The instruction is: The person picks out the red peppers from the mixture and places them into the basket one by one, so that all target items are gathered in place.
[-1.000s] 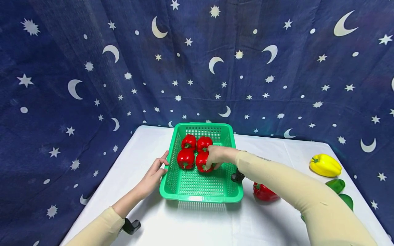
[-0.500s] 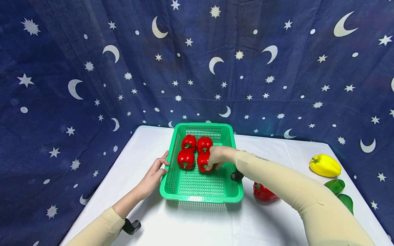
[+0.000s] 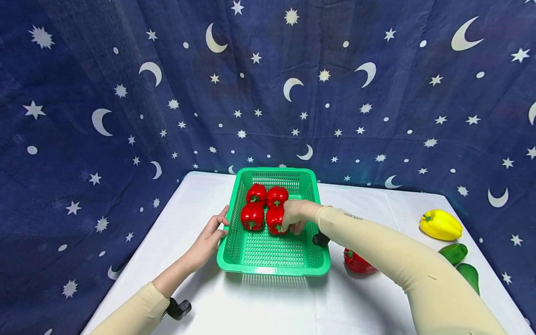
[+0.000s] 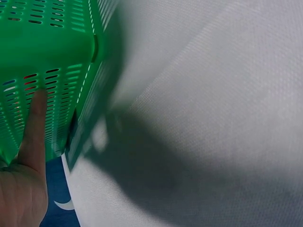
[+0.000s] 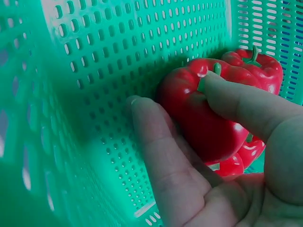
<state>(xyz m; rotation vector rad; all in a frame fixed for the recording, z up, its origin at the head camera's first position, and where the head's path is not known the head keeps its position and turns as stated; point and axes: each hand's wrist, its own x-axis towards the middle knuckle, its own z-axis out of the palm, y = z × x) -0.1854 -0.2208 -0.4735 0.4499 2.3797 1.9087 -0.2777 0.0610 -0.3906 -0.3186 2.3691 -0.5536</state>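
In the head view, a green plastic basket (image 3: pixel 274 270) holds several red bell peppers. My right hand (image 3: pixel 295 216) reaches inside over the near right red bell pepper (image 3: pixel 274 220). The right wrist view has its thumb (image 5: pixel 236 97) touching the pepper by the green stem, while a finger (image 5: pixel 154 132) runs along the pepper's side; the other fingers are mostly hidden. My left hand (image 3: pixel 209 237) touches the basket's left rim from outside. One straight finger (image 4: pixel 35 127) rests against the slotted outer wall in the left wrist view.
Right of the basket, another red bell pepper (image 3: pixel 358 262) lies partly behind the right sleeve. A yellow bell pepper (image 3: pixel 441 224) and two green vegetables (image 3: pixel 454 254) lie at the table's right side. A blue star-patterned cloth (image 3: pixel 268 93) hangs behind the white table.
The near right pepper and my right hand shift slightly right, then slightly back left, and the right fingers draw in closer to it. My left hand stays at the rim.
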